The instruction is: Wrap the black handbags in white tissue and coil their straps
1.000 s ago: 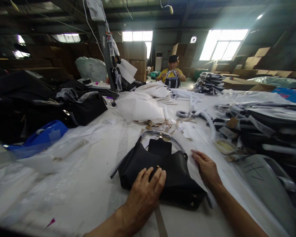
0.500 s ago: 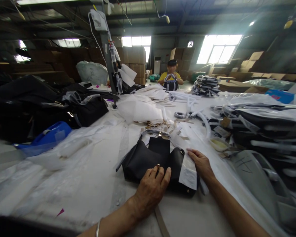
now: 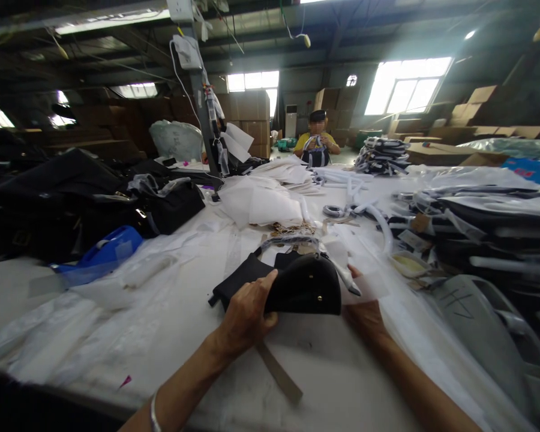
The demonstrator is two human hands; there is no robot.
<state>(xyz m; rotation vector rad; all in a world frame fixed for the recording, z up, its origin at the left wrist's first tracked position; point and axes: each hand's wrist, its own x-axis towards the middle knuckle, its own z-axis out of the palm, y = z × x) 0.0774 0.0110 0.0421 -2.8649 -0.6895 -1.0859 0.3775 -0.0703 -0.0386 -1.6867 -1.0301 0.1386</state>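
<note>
A black handbag [image 3: 303, 288] is tipped up off the white table, its base with small gold studs turned towards me. My left hand [image 3: 249, 306] is closed round the bag's near edge, thumb below and fingers on top. At the bag's right end is my right hand [image 3: 364, 315]. A thin white sheet [image 3: 369, 289] covers part of it, and most of its fingers are hidden, so its grip does not show. The bag's wrapped handle [image 3: 292, 240] arches at the far side. A grey-brown flat strip [image 3: 279, 375] lies below the bag.
Black bags [image 3: 72, 198] are heaped at the left beside a blue plastic piece [image 3: 101, 255]. White sheets [image 3: 270, 201] lie beyond the bag. Wrapped black items [image 3: 486, 228] and a grey bin [image 3: 472, 324] stand at the right. A co-worker [image 3: 317, 141] holds another bag at the far side.
The bag has been tilted up, so its base now faces me. My left hand has moved left and gripped its edge. My right hand has moved partly behind the white sheet.
</note>
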